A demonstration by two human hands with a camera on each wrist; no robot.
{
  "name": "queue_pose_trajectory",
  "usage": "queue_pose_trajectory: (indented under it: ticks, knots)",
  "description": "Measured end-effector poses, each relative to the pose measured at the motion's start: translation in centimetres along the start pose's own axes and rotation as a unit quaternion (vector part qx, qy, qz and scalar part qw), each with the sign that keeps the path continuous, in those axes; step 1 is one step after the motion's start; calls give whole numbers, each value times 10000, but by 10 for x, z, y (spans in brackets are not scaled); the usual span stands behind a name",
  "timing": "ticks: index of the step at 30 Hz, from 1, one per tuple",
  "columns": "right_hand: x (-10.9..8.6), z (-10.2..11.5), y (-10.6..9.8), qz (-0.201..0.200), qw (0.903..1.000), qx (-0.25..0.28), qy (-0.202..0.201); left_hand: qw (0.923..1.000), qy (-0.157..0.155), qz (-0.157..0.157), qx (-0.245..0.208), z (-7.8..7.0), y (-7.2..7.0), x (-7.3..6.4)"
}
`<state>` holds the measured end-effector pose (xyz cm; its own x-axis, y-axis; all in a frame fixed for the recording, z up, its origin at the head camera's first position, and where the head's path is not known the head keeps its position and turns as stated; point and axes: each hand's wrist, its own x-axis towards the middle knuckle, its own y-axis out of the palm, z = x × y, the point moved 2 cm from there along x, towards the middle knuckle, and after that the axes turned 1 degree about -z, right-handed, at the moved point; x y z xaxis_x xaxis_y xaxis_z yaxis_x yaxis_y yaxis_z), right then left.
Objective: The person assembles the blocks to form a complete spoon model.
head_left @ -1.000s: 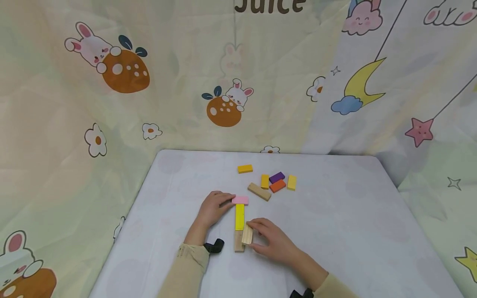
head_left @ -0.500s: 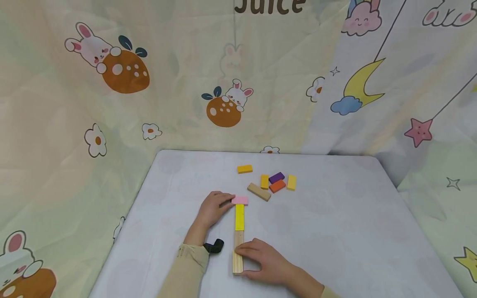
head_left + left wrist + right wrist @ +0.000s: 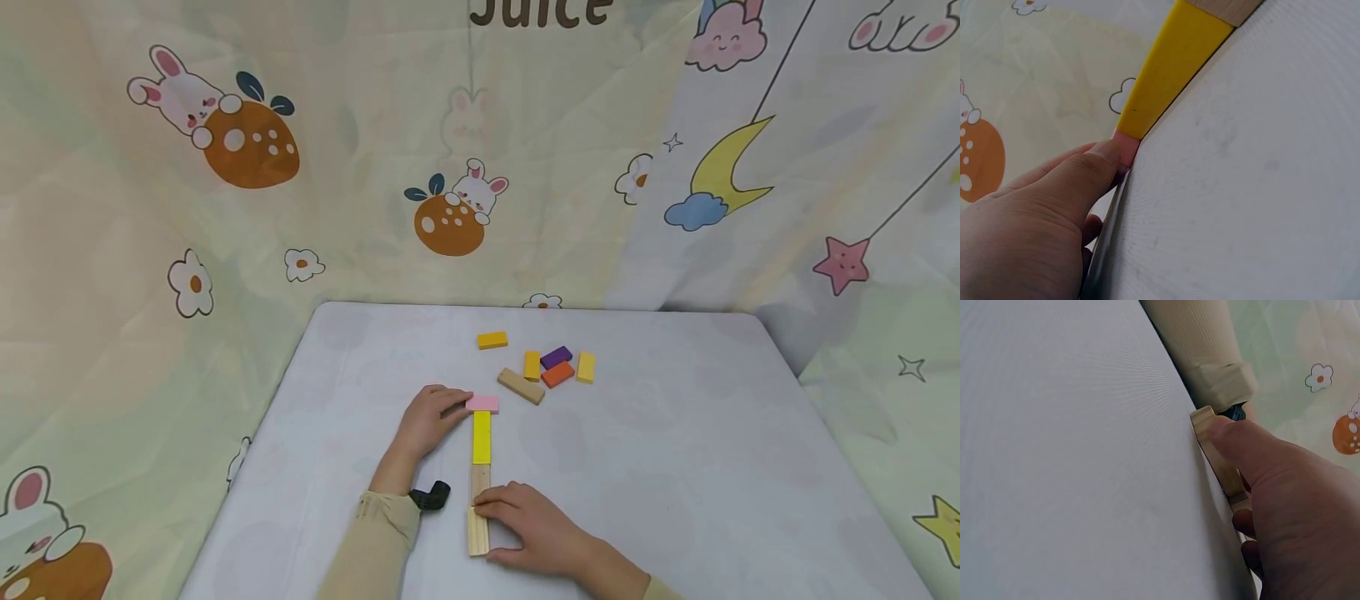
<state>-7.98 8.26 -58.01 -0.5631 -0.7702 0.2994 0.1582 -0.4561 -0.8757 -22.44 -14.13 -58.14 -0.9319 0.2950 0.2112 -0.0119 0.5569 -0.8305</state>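
A pink block point(image 3: 482, 404) lies crosswise at the far end of a straight line of blocks. My left hand point(image 3: 430, 425) pinches its left end between thumb and finger; the left wrist view shows the thumb on it. Below it in the line come a yellow block point(image 3: 482, 437) and a plain wooden block point(image 3: 481, 482), end to end. At the near end lies a second plain wooden block point(image 3: 477, 533). My right hand point(image 3: 536, 533) holds that one by its ends, fingers at the far end and thumb at the near end.
Beyond the line lie another wooden block point(image 3: 521, 387), an orange block point(image 3: 558, 374), a purple block point(image 3: 556, 358), and several yellow-toned blocks, one of them point(image 3: 492, 340) farthest back. All rest on a white table point(image 3: 675, 433) before a printed cloth backdrop.
My right hand has brought the wooden block from beside the line toward me and laid it at the near end. The left hand has stayed at the pink block.
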Motion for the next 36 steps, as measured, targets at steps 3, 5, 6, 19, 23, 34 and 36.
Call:
queue_pose_trajectory:
  ticks: [3, 5, 6, 19, 23, 34, 36]
  knots:
    - [0, 0, 0, 142, 9998, -21, 100, 9999, 84, -71, -5, 1, 0, 0]
    - [1, 1, 0, 227, 9997, -90, 70, 9999, 111, -97, 7, 1, 0, 0]
    - [1, 1, 0, 254, 9996, -138, 25, 9999, 118, -102, 8, 1, 0, 0]
    - [1, 1, -1, 147, 9996, -218, -142, 9999, 96, -43, 37, 0, 0, 0]
    - [1, 1, -1, 241, 9996, -155, -54, 9999, 113, -57, 37, 1, 0, -1]
    - [1, 1, -2, 332, 9992, -110, 210, 9998, 170, -2, 40, 1, 1, 0]
    - [1, 0, -2, 303, 9992, -78, 235, 9998, 185, 51, 105, 1, 1, 0]
